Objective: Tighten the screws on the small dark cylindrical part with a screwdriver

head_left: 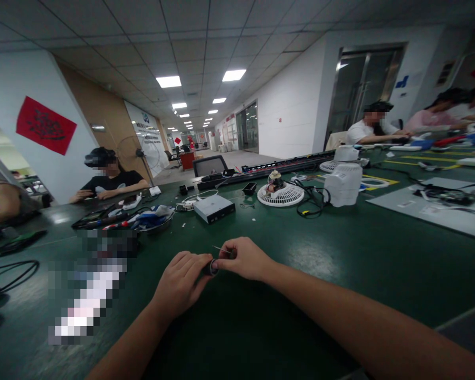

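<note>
Fingers closed, my left hand (184, 279) grips a small dark round part (210, 267) with a pale ring-shaped rim, just above the green table. Facing it from the right, my right hand (243, 258) is closed too, its thumb and fingertip at the edge of that part. A thin metal rod (221, 249) sticks out leftward from between the right hand's fingers; its other end is hidden in the hand, so its kind does not show. My fingers cover much of the round part.
Beyond my hands lie a silver disc drive (214, 208), a round white fan grille (281, 195) with a motor on it, and a white plastic housing (343, 184). Tools and cloth (152, 216) lie left of the drive. Other people sit around the green table (269, 311).
</note>
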`<state>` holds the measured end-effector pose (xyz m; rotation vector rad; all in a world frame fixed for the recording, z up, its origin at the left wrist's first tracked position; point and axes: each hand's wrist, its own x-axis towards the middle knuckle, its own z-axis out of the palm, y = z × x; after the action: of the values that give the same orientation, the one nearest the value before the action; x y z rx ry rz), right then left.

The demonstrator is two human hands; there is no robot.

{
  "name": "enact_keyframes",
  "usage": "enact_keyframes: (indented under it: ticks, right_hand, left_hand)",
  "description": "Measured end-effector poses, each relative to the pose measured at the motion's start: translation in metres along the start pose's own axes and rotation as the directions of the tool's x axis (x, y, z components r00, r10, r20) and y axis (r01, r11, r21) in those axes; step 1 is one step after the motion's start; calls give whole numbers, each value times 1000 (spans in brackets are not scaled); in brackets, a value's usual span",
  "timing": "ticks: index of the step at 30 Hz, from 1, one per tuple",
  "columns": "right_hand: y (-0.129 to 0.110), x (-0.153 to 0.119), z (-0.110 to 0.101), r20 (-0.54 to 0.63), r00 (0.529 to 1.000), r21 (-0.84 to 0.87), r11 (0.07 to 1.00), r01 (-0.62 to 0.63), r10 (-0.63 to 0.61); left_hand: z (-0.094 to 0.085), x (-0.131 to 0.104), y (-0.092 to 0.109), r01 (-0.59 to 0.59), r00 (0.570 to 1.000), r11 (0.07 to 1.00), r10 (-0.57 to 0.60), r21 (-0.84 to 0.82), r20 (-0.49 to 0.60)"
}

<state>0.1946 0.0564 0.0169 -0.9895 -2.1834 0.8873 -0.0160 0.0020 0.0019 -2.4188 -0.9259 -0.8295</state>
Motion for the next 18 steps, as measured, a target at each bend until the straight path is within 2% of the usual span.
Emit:
enact_keyframes:
  ticks: [6,9,12,15,18]
  right_hand:
    - [0,-1,14,32,999,69,997,-23,21]
    - [2,0,14,82,997,91,996,-20,12]
    - [2,-1,5,122,990,-23,997,73,-70]
    - [-1,-4,-4,91,979,-219,955,200,-184]
    - [-6,-7,-5,43,967,-374,893,250,-252]
  left_hand:
    - [-1,0,-1,23,1000,1000,-22,20,-18]
    - [0,2,-1,44,999,999,-44,22,-9]
    - [0,3,1,34,999,999,-35,32,24]
    - [1,4,1,-9,998,999,6,37,64]
    - [1,4,0,-48,996,999,46,25,74]
